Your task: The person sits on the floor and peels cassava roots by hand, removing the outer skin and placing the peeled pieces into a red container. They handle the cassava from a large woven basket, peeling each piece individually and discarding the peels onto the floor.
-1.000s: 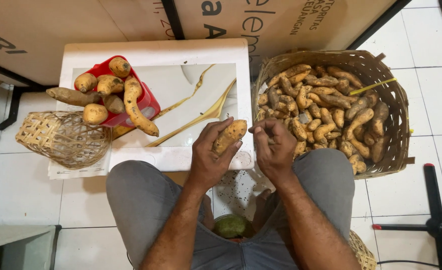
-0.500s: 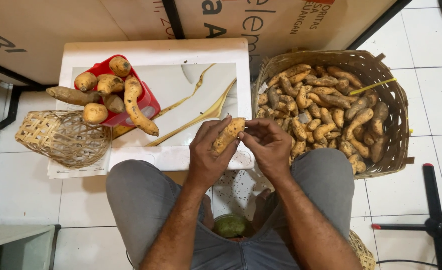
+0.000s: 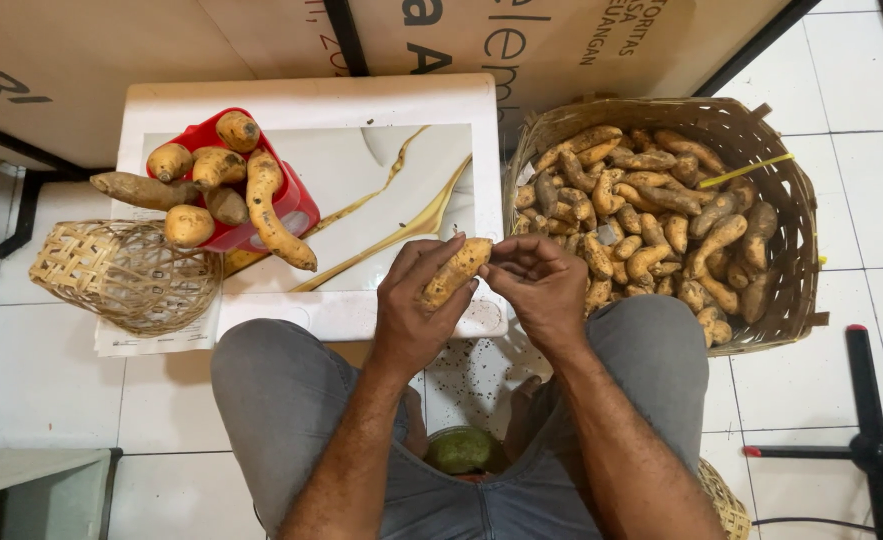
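Two hands meet over the white table [image 3: 261, 100]: the left hand [image 3: 416, 310] wraps around a sweet potato [image 3: 454, 272], and the right hand [image 3: 539, 285] pinches its upper tip, beside the full wicker basket [image 3: 786, 200].

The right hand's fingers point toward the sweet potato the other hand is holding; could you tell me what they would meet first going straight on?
The right hand would likely meet the sweet potato's upper end, in the left hand.

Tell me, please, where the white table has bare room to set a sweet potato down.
The table is bare between the red tub and the left hand, and along its far edge. The tub is heaped; the big basket is full.
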